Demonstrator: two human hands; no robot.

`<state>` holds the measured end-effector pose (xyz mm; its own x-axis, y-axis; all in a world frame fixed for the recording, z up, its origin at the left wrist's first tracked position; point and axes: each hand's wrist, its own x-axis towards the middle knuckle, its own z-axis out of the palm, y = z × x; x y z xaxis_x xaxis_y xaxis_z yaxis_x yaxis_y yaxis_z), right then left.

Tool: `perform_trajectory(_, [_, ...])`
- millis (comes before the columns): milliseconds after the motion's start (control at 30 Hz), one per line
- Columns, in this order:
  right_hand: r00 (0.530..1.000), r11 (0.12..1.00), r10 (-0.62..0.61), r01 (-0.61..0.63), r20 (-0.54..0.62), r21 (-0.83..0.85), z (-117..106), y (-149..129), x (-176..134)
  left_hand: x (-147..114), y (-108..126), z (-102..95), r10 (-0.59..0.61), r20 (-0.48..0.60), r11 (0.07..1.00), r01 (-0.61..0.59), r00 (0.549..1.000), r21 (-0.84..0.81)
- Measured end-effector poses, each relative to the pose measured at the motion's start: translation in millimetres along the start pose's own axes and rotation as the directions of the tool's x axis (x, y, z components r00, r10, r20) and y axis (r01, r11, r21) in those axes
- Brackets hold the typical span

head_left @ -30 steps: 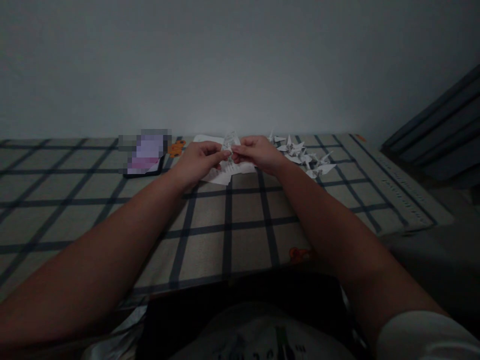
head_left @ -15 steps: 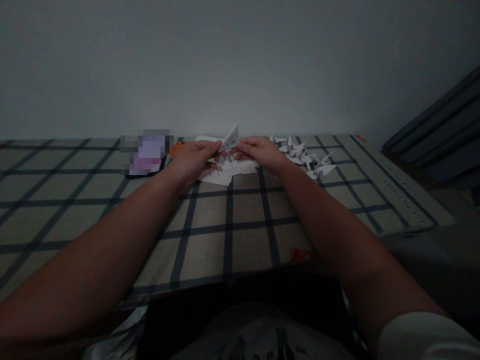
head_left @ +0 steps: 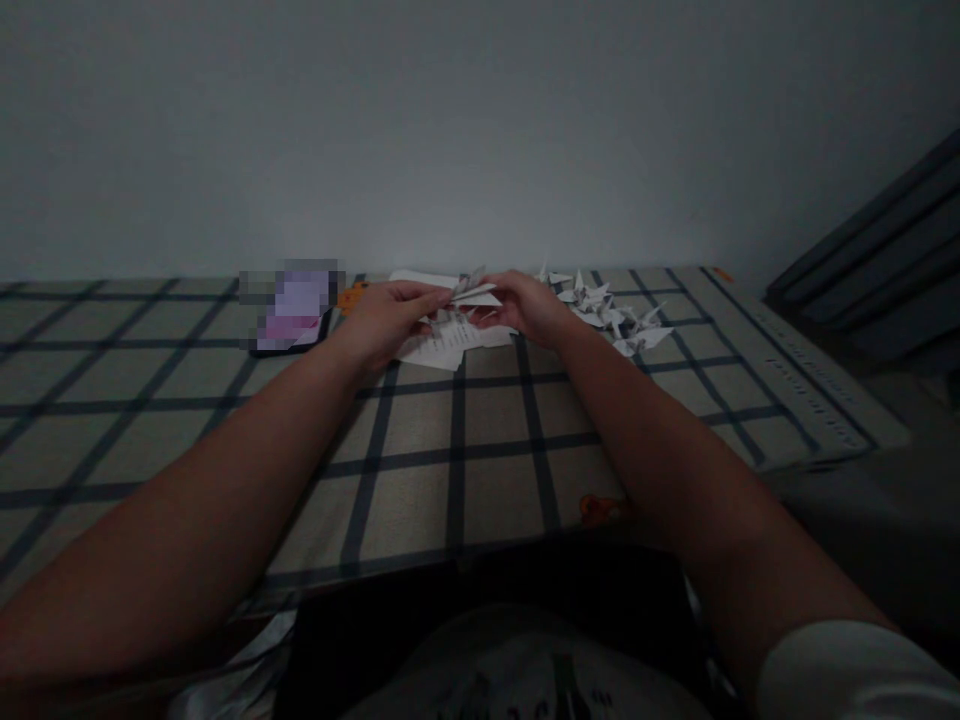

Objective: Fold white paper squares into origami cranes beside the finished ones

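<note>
Between both hands is a small folded piece of paper [head_left: 474, 293], white with printed marks, held just above the table. My left hand [head_left: 394, 315] pinches its left side with thumb and fingers. At its right side, my right hand [head_left: 523, 305] has its fingers closed on the paper's edge. Under the hands lie several flat printed paper sheets [head_left: 442, 350]. Close by on the right sits a pile of white folded paper cranes [head_left: 600, 308]. The fingertips partly hide the folds.
A phone [head_left: 294, 315] with a blurred, lit screen stands left of my left hand. The table is covered by a checked tablecloth [head_left: 491, 420] and meets a plain wall [head_left: 480, 130] at the back. Dark pleated fabric [head_left: 885, 255] hangs at the far right.
The folded paper stood up as a point before; now it is tilted down and lies flatter between the fingers. My right fingers have shifted slightly around it.
</note>
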<state>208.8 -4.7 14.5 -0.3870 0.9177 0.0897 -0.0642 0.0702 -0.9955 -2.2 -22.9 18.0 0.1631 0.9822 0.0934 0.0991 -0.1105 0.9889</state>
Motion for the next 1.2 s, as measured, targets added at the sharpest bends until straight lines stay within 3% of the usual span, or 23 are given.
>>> perform_trajectory(133, [0.998,0.993,0.007,-0.013,0.055,0.118,-1.2,4.1,1.7,2.3,-3.2,-1.3,-0.001,-0.014,1.0,0.0,1.0,-0.024])
perform_trajectory(433, [1.0,1.0,-0.026,0.026,0.002,0.004,6.3,0.2,-3.7,3.9,-4.8,0.1,0.045,-0.049,0.999,-0.045,0.998,0.002])
perform_trajectory(633, [1.0,0.993,-0.007,0.003,-0.031,-0.119,7.3,-3.7,-5.0,3.9,-3.9,-2.5,0.159,-0.076,0.985,-0.153,0.984,0.083])
perform_trajectory(800, [0.997,0.983,-0.071,0.064,-0.031,-0.174,6.7,-2.0,-5.9,-2.5,-2.6,1.0,0.176,-0.006,0.966,-0.171,0.984,0.193])
perform_trajectory(1033, [0.995,0.974,-0.089,0.077,-0.048,-0.215,7.4,-0.3,-5.1,-11.7,3.2,5.5,0.12,0.127,0.983,-0.135,0.985,0.123])
perform_trajectory(1200, [0.991,0.978,-0.12,0.108,-0.062,-0.179,10.4,-4.9,-8.6,-7.8,0.2,3.9,0.103,0.132,0.989,-0.116,0.986,0.092])
